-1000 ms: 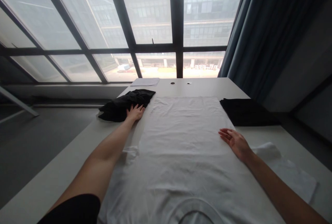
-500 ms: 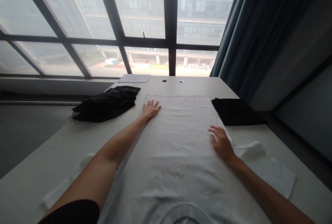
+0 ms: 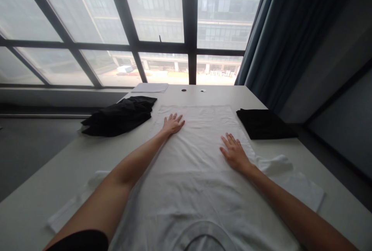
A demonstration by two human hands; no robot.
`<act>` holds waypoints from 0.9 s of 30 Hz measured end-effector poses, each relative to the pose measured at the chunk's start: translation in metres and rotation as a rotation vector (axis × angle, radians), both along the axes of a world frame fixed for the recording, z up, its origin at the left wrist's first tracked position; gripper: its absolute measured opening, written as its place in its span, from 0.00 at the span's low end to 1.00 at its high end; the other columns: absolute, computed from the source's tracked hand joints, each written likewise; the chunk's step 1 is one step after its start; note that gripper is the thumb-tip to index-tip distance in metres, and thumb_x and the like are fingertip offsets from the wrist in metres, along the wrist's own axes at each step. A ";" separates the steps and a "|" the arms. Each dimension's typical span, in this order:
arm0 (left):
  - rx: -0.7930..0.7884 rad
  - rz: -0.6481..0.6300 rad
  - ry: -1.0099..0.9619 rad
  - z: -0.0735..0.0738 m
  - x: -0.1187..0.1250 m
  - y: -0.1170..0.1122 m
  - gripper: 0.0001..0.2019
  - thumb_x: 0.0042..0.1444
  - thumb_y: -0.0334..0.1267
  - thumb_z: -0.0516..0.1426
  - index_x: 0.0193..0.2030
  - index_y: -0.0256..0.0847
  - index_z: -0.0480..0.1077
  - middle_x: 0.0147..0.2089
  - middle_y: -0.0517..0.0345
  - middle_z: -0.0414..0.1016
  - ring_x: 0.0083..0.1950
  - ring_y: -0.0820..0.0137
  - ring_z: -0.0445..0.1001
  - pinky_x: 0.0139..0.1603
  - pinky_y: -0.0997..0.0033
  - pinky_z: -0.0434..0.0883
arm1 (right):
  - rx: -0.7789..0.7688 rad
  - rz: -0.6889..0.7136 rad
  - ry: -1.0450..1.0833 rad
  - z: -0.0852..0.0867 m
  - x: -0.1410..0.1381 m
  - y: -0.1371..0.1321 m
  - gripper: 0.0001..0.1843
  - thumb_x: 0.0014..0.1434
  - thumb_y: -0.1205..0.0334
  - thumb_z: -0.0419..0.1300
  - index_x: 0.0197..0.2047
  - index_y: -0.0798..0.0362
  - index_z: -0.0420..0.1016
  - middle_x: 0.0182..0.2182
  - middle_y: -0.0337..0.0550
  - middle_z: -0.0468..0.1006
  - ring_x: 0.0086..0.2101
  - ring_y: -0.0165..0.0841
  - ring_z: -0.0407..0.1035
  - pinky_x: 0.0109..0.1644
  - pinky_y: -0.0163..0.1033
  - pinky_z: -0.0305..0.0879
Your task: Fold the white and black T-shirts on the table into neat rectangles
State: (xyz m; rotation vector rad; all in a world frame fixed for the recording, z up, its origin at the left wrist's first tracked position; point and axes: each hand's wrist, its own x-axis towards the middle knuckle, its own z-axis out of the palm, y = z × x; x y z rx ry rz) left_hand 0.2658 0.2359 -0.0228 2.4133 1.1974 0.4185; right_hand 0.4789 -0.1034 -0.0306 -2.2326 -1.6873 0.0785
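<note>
A white T-shirt (image 3: 200,189) lies spread on the table, its neckline close to me and its hem at the far end. Its sleeves stick out to both sides, the left one partly hidden under my arm. My left hand (image 3: 173,123) rests flat on the shirt near the far left corner, fingers spread. On the right half of the shirt, somewhat closer to me, my right hand (image 3: 235,152) lies with its fingers stretched out. Creases run across the fabric between the hands and towards the neckline.
A crumpled black garment (image 3: 120,116) lies on the white table (image 3: 223,95) to the left. At the right is a folded black cloth (image 3: 266,123). Papers (image 3: 150,87) sit at the far edge, near two round holes. Beyond stand a large window and a blue curtain (image 3: 261,37).
My right hand has moved left and slightly away from me, and its fingers have flattened onto the shirt. My left hand has slid a little to the right. The shirt's far end has shifted slightly left.
</note>
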 end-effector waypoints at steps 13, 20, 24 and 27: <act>-0.930 0.010 -0.882 0.016 0.045 -0.048 0.22 0.73 0.42 0.41 0.63 0.33 0.64 0.60 0.34 0.72 0.55 0.60 0.78 0.57 0.57 0.75 | 0.241 0.115 1.670 0.030 -0.040 0.120 0.23 0.70 0.45 0.47 0.54 0.50 0.73 0.61 0.51 0.74 0.59 0.39 0.70 0.62 0.52 0.67; -1.203 0.241 -1.170 0.028 -0.007 0.023 0.22 0.74 0.44 0.38 0.68 0.37 0.56 0.60 0.34 0.70 0.52 0.62 0.80 0.48 0.61 0.79 | 0.248 -0.128 1.886 0.023 0.056 0.177 0.27 0.73 0.47 0.35 0.50 0.54 0.68 0.54 0.59 0.76 0.49 0.37 0.76 0.53 0.53 0.73; -1.134 0.409 -1.352 0.044 -0.028 0.063 0.24 0.74 0.44 0.32 0.73 0.43 0.46 0.65 0.38 0.65 0.52 0.68 0.79 0.45 0.71 0.78 | 0.497 -0.253 1.760 0.033 0.119 0.193 0.30 0.73 0.53 0.26 0.52 0.57 0.65 0.57 0.61 0.72 0.52 0.28 0.72 0.56 0.44 0.69; -1.165 0.379 -1.400 0.039 0.017 0.050 0.23 0.74 0.45 0.35 0.70 0.43 0.53 0.63 0.40 0.68 0.52 0.67 0.79 0.47 0.70 0.77 | 0.486 -0.218 1.779 0.034 0.099 0.230 0.29 0.73 0.51 0.29 0.51 0.56 0.65 0.57 0.58 0.72 0.53 0.27 0.70 0.58 0.43 0.68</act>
